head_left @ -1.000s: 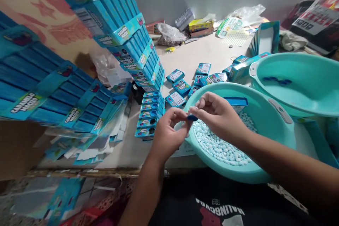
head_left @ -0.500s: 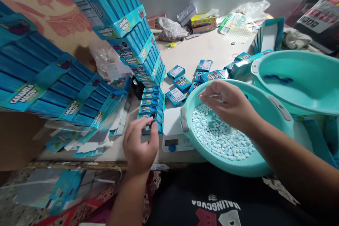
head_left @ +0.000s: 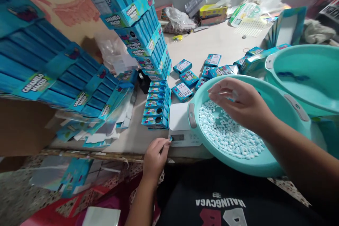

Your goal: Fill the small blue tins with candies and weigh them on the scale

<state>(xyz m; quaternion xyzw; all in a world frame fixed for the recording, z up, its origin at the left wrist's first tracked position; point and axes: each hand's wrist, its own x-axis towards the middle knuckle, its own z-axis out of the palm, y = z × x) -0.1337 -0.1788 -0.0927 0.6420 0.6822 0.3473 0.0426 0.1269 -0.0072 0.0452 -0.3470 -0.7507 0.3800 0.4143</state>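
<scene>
My left hand [head_left: 156, 153] is at the table's front edge, thumb and forefinger pinched on a small blue disc [head_left: 171, 138] at the left side of the kitchen scale [head_left: 186, 143]. The scale's display is lit. Above the turquoise basin [head_left: 227, 169] hovers my right hand [head_left: 238, 100], its fingers curled in around what seem to be pale candies; most of the palm is hidden. Many pale blue and white candies [head_left: 233, 137] lie in the basin. Beyond the left hand stands a row of small blue candy boxes [head_left: 156, 107], with round holes in their upturned ends.
Tall stacks of blue candy cartons [head_left: 148, 35] rise at the left. Loose candy boxes [head_left: 182, 91] lie behind the scale. A second turquoise basin [head_left: 315, 91] at the right holds a few dark blue pieces. Plastic bags [head_left: 182, 19] and a yellow box [head_left: 213, 14] sit farther back.
My left hand has moved from the row of boxes toward me and right, onto the blue disc on the scale. My right hand stays curled over the basin. The view has shifted slightly.
</scene>
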